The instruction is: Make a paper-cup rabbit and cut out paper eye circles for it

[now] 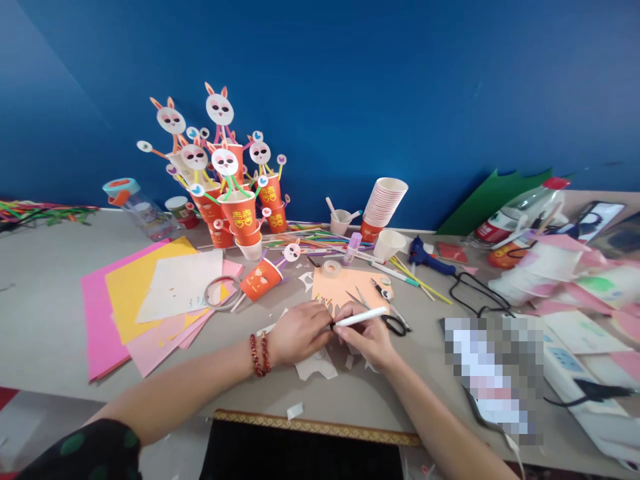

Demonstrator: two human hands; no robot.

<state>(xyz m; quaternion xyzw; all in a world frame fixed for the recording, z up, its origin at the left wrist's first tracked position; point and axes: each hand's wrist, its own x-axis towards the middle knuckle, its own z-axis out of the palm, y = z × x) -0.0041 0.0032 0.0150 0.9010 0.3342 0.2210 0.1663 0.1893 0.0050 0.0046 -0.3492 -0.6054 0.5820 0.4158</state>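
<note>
My right hand (367,339) grips a white marker pen (367,315), its black end pointing left toward my left hand (303,330). The fingers of my left hand are bent together at that black end; what lies between them is hidden. A red bead bracelet (256,357) circles the left wrist. Below the hands lie white paper scraps (317,367) with cut edges. Just beyond them is a peach paper sheet (345,283) with a jagged edge. Scissors with black handles (395,325) lie beside my right hand.
Red paper cups with rabbit figures (243,217) stand stacked at the back left; one cup (261,280) lies tipped. Coloured paper sheets (100,313) are at left. A blue glue gun (430,257), its cord, a phone (493,380) and a power strip (570,363) occupy the right.
</note>
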